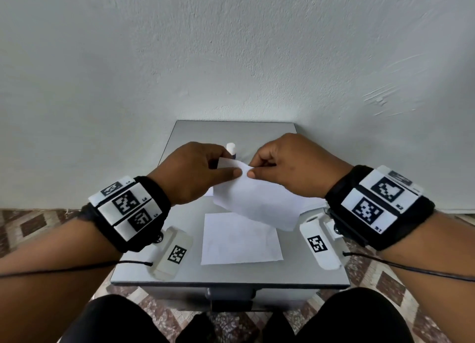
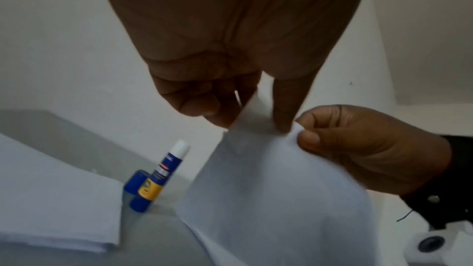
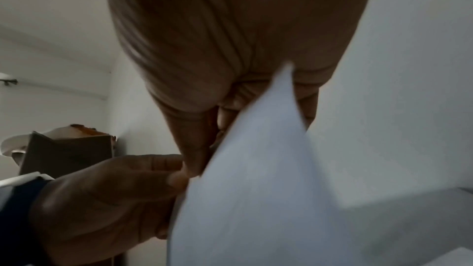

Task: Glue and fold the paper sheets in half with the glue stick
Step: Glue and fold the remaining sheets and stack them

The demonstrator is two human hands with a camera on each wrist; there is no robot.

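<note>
A white paper sheet (image 1: 257,203) hangs lifted over the grey table (image 1: 231,129), held by its far edge. My left hand (image 1: 232,170) pinches that edge between thumb and fingers. My right hand (image 1: 253,171) pinches it right beside the left, thumbs almost touching. The left wrist view shows both pinches, left hand (image 2: 256,122) and right hand (image 2: 304,130), on the sheet (image 2: 276,199). The blue-and-yellow glue stick (image 2: 161,175) stands upright and uncapped behind the sheet, its blue cap (image 2: 135,181) next to it. From the head view only the glue stick's (image 1: 230,148) white tip shows.
Another white sheet (image 1: 240,238) lies flat near the table's front edge. A folded paper stack (image 2: 51,209) lies left of the glue stick. A white wall stands right behind the table. A cardboard box (image 3: 66,153) is off to the left.
</note>
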